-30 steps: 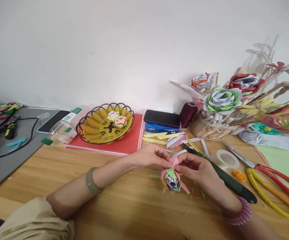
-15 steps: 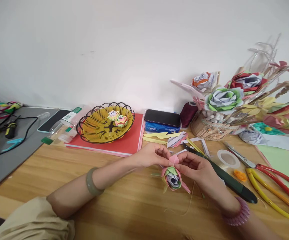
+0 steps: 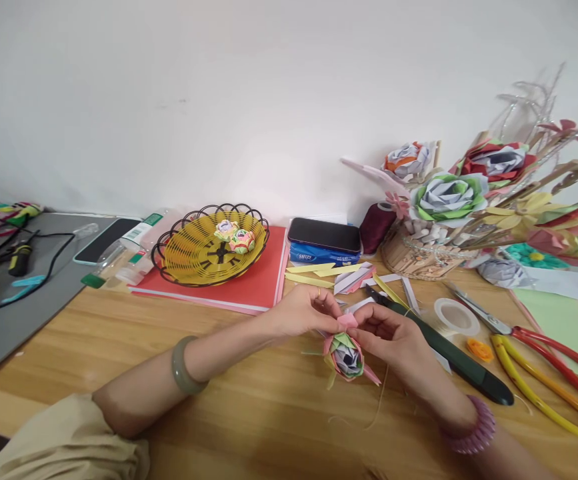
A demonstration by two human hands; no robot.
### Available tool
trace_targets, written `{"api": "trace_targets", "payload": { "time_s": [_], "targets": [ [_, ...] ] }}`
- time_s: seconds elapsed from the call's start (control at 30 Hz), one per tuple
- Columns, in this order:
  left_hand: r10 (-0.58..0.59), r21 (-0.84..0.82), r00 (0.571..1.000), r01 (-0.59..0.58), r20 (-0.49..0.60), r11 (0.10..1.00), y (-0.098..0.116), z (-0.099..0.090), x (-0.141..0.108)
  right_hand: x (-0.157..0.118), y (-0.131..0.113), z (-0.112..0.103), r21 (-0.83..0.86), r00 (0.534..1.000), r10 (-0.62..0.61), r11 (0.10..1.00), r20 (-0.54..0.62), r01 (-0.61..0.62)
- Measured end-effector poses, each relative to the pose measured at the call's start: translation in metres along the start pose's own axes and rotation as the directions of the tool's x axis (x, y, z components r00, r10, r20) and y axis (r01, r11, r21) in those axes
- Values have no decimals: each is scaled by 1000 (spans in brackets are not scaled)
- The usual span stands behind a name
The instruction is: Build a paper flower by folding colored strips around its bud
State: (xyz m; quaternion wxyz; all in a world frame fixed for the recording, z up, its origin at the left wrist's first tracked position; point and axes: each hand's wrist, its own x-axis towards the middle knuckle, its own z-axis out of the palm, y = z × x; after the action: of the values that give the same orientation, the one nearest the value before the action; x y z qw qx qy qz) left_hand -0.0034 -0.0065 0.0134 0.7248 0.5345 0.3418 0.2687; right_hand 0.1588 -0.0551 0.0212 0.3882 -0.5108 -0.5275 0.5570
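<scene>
A folded paper flower [image 3: 347, 357], white inside with green and pink outer petals, is held just above the wooden table. My left hand [image 3: 306, 311] pinches a pink petal at its upper edge between thumb and forefinger. From the other side, my right hand [image 3: 389, 333] pinches the same petal, its fingertips close to the left ones. Thin thread [image 3: 379, 400] lies on the table below the flower. Just beyond both hands are yellow and white paper strips [image 3: 329, 270]. What lies behind the flower is hidden.
A yellow woven basket [image 3: 183, 257] with two small paper flowers sits on red paper [image 3: 263, 290]. Scissors [image 3: 543, 340], a dark green cutter [image 3: 459, 363] and a tape roll [image 3: 456, 317] lie at right. Behind stand a flower arrangement [image 3: 429, 257], a phone [image 3: 323, 235] and a thread spool [image 3: 376, 230].
The pink petal between my fingertips is folded lower than before. Both hands stay almost in the same place, and the flower has hardly moved.
</scene>
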Motion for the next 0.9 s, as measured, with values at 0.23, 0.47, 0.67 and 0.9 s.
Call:
{"api": "trace_targets", "payload": {
  "time_s": [0.23,0.47,0.67,0.9],
  "targets": [
    [118,77,993,-117,-13,990,1,3,-3,-3,3,1,-9,999,-44,999,-29,43],
    [1,-114,999,-7,-53,993,3,2,0,-6,7,-4,-187,943,-331,929,-36,319],
    [229,138,955,-206,-190,969,0,6,-4,-5,4,-8,-566,755,-642,675,-133,474],
    [871,705,487,-642,71,301,-7,5,-13,-11,-3,-4,-397,935,-323,885,-150,242]
  ]
}}
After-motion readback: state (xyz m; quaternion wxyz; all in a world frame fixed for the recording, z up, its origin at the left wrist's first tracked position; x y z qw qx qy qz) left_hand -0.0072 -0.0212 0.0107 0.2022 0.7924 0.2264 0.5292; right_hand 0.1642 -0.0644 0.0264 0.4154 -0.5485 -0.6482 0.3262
